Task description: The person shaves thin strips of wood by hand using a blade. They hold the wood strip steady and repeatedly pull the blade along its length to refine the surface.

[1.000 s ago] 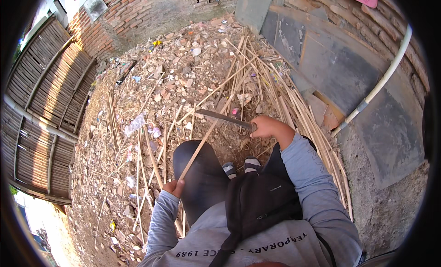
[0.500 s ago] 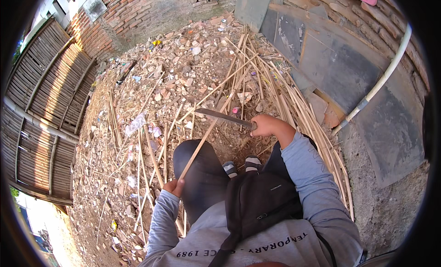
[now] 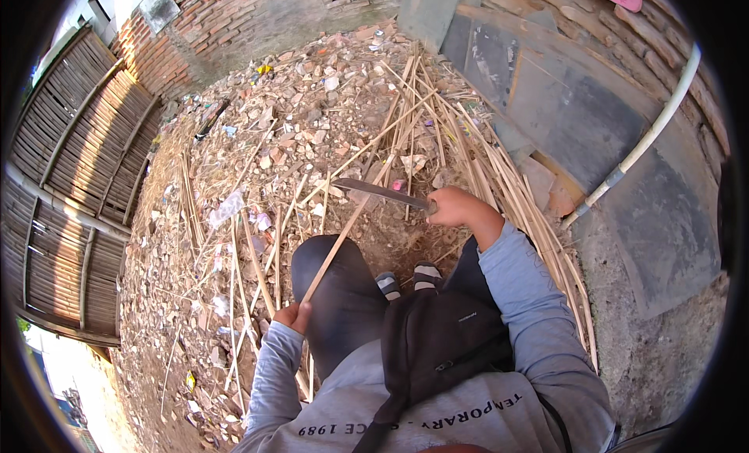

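My left hand point(image 3: 292, 316) is closed around the near end of a long bamboo strip point(image 3: 337, 246). The strip slants away over my left knee, and its far part runs toward the other strips on the ground. My right hand point(image 3: 452, 207) grips the handle of a machete point(image 3: 378, 191). The dark blade points left and lies across the strip near its tip; whether it touches the strip I cannot tell. My feet in striped socks point(image 3: 427, 276) show between my knees, below the blade.
Many loose bamboo strips point(image 3: 515, 180) lie along my right side, and others lie to the left. Rubble and litter point(image 3: 296, 125) cover the ground. A bamboo fence point(image 3: 70, 196) stands at left, a brick wall point(image 3: 234, 32) behind, dark panels point(image 3: 573, 125) and a pale pipe point(image 3: 655, 133) at right.
Both hands keep their grips and nearly their places. The view has shifted very slightly; the machete blade stays across the bamboo strip.
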A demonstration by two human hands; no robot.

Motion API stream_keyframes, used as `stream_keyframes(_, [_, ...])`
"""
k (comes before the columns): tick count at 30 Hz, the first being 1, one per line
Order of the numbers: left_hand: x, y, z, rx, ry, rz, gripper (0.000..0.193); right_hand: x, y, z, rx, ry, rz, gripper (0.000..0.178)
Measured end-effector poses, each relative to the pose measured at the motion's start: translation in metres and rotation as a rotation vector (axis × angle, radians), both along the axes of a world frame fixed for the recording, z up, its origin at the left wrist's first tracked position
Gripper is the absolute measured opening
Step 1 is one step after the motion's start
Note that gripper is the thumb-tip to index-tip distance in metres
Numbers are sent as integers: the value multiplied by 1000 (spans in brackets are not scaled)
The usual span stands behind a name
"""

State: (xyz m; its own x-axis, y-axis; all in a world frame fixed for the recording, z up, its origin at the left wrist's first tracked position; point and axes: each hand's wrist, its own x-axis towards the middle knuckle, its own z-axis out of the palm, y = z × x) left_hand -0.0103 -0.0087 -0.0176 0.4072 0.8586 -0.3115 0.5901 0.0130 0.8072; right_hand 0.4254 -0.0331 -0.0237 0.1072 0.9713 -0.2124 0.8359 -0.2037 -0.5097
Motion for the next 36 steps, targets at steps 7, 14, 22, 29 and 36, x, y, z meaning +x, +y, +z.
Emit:
stream_keyframes(7, [-2, 2, 3, 56, 172, -18, 45, 7, 9, -12, -97, 44, 73, 46])
stream_keyframes(14, [-2, 2, 2, 50, 187, -6, 45, -3, 4, -22, 82, -15, 23, 36])
stream_keyframes(22, [-4, 4, -4, 54, 129, 7, 46, 9, 5, -13, -54, 66, -55, 37])
stream_keyframes(29, [-1, 2, 6, 26, 149, -11, 47, 0, 5, -12, 33, -5, 35, 41])
stream_keyframes(36, [-1, 4, 8, 43, 203, -35, 45, 7, 6, -11, -66, 36, 19, 46])
